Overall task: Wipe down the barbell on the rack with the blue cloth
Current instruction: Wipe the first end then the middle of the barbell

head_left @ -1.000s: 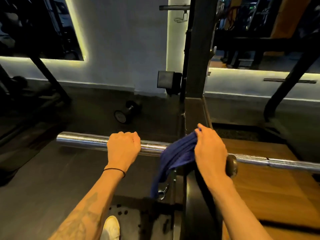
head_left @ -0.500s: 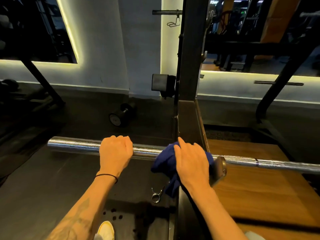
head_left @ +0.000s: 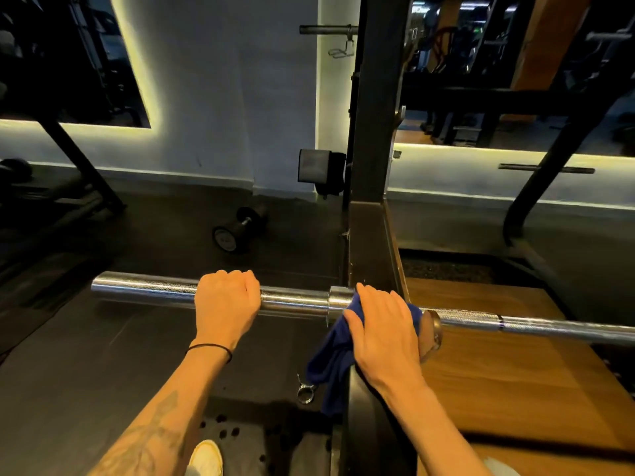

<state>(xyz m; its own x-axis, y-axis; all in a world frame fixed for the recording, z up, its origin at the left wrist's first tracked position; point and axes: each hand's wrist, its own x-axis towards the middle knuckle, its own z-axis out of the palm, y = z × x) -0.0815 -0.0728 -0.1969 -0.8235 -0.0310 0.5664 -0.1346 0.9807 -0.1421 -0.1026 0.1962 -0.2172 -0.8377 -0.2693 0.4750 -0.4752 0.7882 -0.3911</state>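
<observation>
Two hands are on my bar (head_left: 299, 298), which sits heavy and hard on the rack (head_left: 372, 235). Left hand (head_left: 225, 305) grips its sleeve; right hand (head_left: 381, 333) presses the soft, floppy cloth (head_left: 335, 359) by the collar.

shiny silver barbell (head_left: 295, 298), dark blue cloth (head_left: 335, 359), black rack (head_left: 376, 132), brown wood-grain platform (head_left: 508, 365), black dumbbell (head_left: 237, 230)
</observation>
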